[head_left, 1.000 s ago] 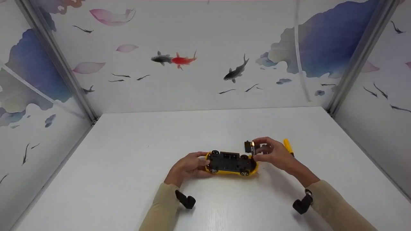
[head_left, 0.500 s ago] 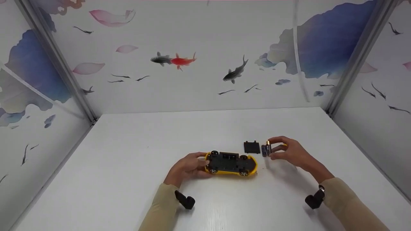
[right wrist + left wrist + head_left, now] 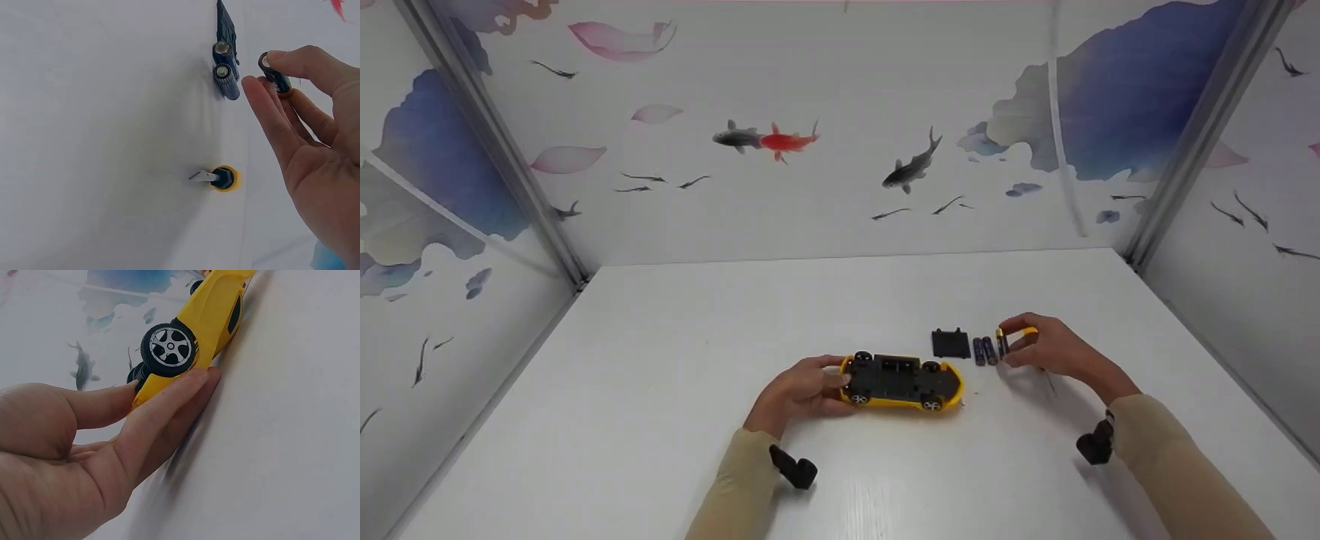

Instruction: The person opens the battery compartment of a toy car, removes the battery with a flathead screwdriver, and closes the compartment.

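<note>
A yellow toy car (image 3: 896, 381) lies upside down with its black underside and wheels up and a battery compartment exposed. My left hand (image 3: 808, 386) grips one end of it, thumb on the underside; in the left wrist view the fingers lie along the yellow body (image 3: 211, 320). To the right, my right hand (image 3: 1050, 346) pinches a dark battery (image 3: 275, 75) with a gold end between thumb and fingers. Two similar batteries (image 3: 984, 351) lie side by side on the table, just left of that hand. Next to them is a black battery cover (image 3: 951, 344).
A screwdriver with a yellow handle (image 3: 1030, 331) and metal blade (image 3: 201, 176) lies by my right hand, partly hidden by it in the head view. The white table (image 3: 660, 390) is enclosed by printed panels (image 3: 840, 202) at the back and sides.
My right hand has moved rightward from beside the car, past the cover. Two batteries now lie by the cover, and the hand holds another. My left hand and the car stay put.
</note>
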`<state>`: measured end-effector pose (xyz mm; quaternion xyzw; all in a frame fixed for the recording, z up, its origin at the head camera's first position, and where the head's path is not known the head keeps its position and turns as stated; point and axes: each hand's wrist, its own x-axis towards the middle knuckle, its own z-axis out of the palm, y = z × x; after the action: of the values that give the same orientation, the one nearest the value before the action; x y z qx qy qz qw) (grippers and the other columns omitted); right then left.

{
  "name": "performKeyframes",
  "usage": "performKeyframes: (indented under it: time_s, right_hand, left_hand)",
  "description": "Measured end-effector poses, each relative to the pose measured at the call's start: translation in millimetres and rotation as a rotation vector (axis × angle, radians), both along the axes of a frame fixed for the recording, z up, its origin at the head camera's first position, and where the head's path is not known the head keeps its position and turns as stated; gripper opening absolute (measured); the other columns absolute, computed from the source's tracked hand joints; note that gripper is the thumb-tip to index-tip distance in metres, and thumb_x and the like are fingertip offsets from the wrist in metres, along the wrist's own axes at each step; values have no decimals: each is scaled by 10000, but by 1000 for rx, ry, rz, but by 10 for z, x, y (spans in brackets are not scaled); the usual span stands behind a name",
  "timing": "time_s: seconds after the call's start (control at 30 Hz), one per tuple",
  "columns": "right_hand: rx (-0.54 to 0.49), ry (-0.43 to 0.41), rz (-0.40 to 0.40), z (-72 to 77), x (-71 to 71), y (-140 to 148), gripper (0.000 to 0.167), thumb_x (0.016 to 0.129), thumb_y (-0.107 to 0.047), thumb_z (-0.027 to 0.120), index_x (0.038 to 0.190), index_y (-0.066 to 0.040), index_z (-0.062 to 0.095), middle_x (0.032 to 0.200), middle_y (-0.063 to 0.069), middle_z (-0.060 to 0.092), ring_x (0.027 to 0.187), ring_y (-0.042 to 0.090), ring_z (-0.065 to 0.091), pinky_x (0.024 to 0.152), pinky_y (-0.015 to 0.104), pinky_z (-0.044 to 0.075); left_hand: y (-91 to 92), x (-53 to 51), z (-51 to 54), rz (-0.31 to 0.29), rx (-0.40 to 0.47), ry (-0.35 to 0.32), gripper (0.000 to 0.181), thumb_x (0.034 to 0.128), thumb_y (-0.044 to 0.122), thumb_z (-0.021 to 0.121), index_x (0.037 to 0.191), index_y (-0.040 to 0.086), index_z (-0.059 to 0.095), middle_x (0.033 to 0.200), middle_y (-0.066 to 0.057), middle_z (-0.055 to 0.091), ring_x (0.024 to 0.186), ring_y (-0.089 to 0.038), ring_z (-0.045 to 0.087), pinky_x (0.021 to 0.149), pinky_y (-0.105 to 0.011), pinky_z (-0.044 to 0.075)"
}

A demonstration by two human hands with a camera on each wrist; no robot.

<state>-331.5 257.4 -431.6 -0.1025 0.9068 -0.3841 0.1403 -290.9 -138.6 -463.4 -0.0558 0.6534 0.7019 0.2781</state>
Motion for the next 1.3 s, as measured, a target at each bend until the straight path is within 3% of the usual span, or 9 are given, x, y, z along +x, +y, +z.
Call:
performKeyframes:
  time_s: [0.43, 0.8, 1.1, 1.3]
  right_hand:
    - [151, -93, -38, -7, -146, -66, 567, 901, -153, 693, 1404, 7, 486, 1435, 267, 476, 908, 187, 635, 772, 301, 561]
    - [179, -90, -12, -62, -195, -106, 565, 896, -103, 676, 1401, 59, 480, 1405, 287, 492, 1035, 261, 606, 786, 327, 582]
    - [161, -36, -30, 17, -128, -107, 576, 924, -139, 683, 1418, 61, 466, 1402, 299, 490, 931, 218, 611, 735, 297, 562]
    - [78, 49, -68, 64, -5, -197, 524, 987, -243, 631, 1417, 23, 492, 1398, 270, 523, 1160, 359, 602, 903, 393, 583]
  left_hand:
    - [4, 32, 8, 18, 16, -5, 512, 992, 40, 583, 1487, 58, 453, 1411, -248, 529, 1142, -302, 655, 904, -422, 599]
    - [-12, 5, -1, 8, 28, -4, 530, 996, 40, 574, 1504, 46, 425, 1418, -257, 532, 1160, -316, 653, 926, -436, 589]
    - [0, 0, -1, 7, 17, 4, 520, 993, 36, 577, 1494, 35, 437, 1416, -254, 536, 1168, -331, 653, 938, -461, 579]
    - [29, -10, -18, 43, 18, -12, 541, 978, 11, 583, 1496, 26, 430, 1416, -276, 524, 1172, -347, 647, 935, -478, 578]
